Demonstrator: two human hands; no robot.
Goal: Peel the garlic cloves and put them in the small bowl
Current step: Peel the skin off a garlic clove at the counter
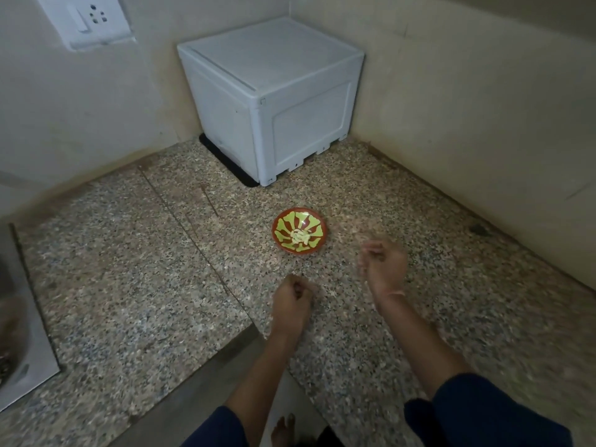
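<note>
Wht box (271, 101) behind sm bowl (315, 228)

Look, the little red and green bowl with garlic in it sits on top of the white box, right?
No. The bowl with garlic in it sits on the speckled counter, in front of the white box, not on top. The head view shows it.
</note>
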